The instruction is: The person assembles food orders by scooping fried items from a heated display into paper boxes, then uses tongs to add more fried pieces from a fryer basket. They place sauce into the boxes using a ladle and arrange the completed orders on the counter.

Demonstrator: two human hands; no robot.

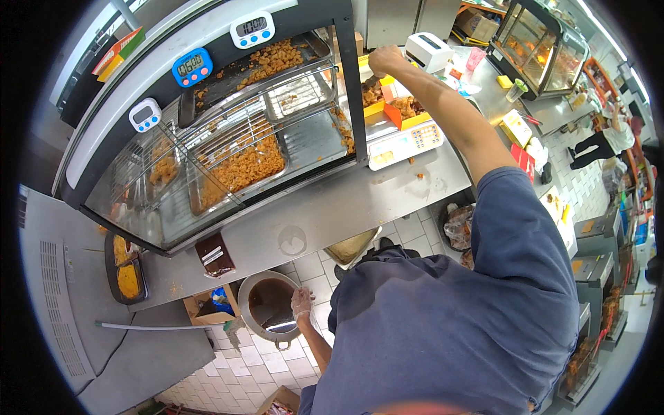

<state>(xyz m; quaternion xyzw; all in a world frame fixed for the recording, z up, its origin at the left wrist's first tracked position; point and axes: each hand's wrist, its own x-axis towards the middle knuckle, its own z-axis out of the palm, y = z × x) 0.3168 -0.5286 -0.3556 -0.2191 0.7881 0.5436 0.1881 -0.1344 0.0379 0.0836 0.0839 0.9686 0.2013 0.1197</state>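
Head view first: right hand [384, 61] is reaching far out across the steel tabletop [332, 207], fingers curling together and hovering just above the yellow cardboard box [404, 111] of fried pieces that is sitting on the white weighing scale [408, 142]. Whether those fingers are pinching a piece, it is impossible to tell from here. Left hand [301, 303], wearing a thin clear glove, is hanging down at the person's side with fingers loosely spread, holding nothing, just beside the rim of a big metal pot [271, 304] of dark liquid standing on the tiled floor [415, 232]. Glass warming cabinet [228, 138] is filling the left of the tabletop, trays of orange-brown fried food lying on its wire racks, and three small digital timers, white [252, 29], blue [191, 67] and white [145, 115], are sticking to its curved top. A cardboard box [211, 308] is sitting on the floor beside the pot.
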